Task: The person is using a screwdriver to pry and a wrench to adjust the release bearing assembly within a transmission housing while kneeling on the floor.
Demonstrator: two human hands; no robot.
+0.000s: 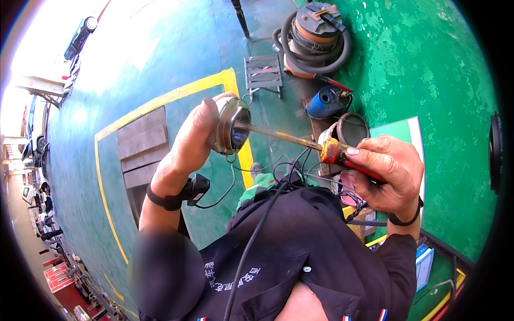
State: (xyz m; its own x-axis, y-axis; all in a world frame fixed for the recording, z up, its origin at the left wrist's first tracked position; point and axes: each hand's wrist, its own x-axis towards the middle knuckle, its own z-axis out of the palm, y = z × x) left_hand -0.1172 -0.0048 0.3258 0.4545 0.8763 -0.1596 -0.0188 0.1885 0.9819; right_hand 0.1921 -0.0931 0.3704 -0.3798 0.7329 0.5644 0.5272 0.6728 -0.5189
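My left hand (199, 125) is closed around a round metal housing (220, 127) with an open mouth and thin wire loops at its rim. The mouth faces right. In my right hand (390, 172) is a screwdriver (289, 138) with a red and yellow handle, gripped between thumb and fingers. Its long, stained shaft points left, and the tip reaches the mouth of the housing. Whether the tip touches the inside, I cannot tell. Both hands are raised in front of my dark shirt (300, 235).
Ahead stand a shop vacuum (316, 35) with a coiled hose and a small slatted stool (263, 73). A blue canister (324, 102) and an open bucket (352, 129) are behind my right hand. Cables (251, 235) hang across my body. Floor plates (142, 136) lie inside a yellow outline.
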